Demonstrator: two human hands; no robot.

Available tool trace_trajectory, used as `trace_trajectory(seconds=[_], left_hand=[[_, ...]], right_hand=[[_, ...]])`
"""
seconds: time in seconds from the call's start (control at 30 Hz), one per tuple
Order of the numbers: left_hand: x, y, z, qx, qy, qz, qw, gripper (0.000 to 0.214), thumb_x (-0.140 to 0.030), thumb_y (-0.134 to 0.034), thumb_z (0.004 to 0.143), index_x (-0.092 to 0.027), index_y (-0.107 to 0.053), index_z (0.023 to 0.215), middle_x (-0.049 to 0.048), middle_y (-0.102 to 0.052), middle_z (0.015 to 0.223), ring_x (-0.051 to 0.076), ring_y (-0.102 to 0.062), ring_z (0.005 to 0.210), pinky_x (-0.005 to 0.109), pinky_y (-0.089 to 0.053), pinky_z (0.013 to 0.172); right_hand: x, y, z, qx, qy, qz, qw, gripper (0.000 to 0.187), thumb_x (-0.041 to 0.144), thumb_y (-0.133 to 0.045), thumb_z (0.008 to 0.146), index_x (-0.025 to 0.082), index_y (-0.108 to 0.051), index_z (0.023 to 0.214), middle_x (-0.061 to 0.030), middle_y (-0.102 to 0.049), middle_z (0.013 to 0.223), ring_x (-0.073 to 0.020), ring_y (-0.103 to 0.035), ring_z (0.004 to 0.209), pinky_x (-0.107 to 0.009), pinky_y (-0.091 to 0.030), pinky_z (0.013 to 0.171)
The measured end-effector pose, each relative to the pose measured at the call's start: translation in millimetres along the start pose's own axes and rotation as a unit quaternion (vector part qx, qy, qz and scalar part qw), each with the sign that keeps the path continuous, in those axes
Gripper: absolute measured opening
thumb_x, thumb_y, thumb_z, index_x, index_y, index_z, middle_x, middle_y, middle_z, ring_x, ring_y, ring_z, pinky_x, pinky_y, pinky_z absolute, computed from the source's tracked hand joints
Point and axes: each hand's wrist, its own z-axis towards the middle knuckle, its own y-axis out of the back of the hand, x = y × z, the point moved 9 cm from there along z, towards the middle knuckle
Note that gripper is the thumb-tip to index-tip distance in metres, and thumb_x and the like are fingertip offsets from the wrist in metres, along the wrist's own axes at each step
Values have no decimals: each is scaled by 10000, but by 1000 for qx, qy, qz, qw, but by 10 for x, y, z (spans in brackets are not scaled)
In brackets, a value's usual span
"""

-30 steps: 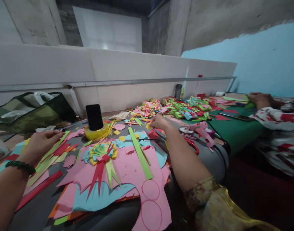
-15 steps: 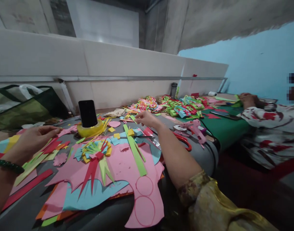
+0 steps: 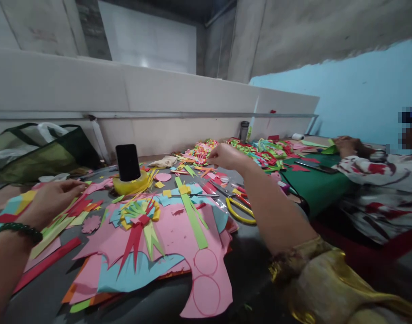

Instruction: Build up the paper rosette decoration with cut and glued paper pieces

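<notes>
My right hand (image 3: pixel 224 156) is raised above the table, reaching toward a pile of coloured paper pieces (image 3: pixel 197 155), its fingertips pinched together on something I cannot make out. My left hand (image 3: pixel 52 198) rests on green and red paper strips (image 3: pixel 57 222) at the left, fingers loosely curled and apart, holding nothing. Between my arms lies a large pink sheet (image 3: pixel 182 243) with a folded paper flower (image 3: pixel 138 216) and a green strip (image 3: pixel 192 213) on it.
A black phone (image 3: pixel 127 162) stands in a yellow tape roll (image 3: pixel 130 184). Yellow-handled scissors (image 3: pixel 238 209) lie under my right forearm. A green bag (image 3: pixel 40 153) sits at the far left. A person in a white and red sleeve (image 3: pixel 381 171) leans on a green mat (image 3: pixel 314 180).
My right hand has lifted off the table and moved back toward the paper pile. The yellow-handled scissors now show beneath the arm. My left hand has stayed where it was.
</notes>
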Motion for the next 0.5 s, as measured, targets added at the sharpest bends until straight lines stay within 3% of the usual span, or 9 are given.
trace_trajectory(seconds=[0.13,0.27,0.5], left_hand=[[-10,-24,10,4,-15,5,1000,432,-521,-516,542,-187,-692,752,46,-717,694,262,-646,736,285,-425,610],[-16,-5,21,-8,-24,25,999,470,-556,-492,524,-200,-697,754,43,-714,686,268,-636,717,293,-408,585],[-79,-27,9,7,-34,26,999,502,-592,-451,502,-208,-680,730,47,-714,665,281,-644,708,309,-420,587]], right_hand=[[85,-114,252,-5,-20,-55,998,144,199,-612,810,133,-720,878,-101,-702,859,-197,-636,807,-255,-450,663],[51,-411,504,45,-35,-96,994,265,320,-562,901,155,-601,1105,-85,-616,1104,-191,-608,944,-363,-513,802],[-229,-882,906,102,-53,-126,985,325,322,-557,906,158,-550,1186,-94,-568,1186,-209,-589,1002,-405,-511,834]])
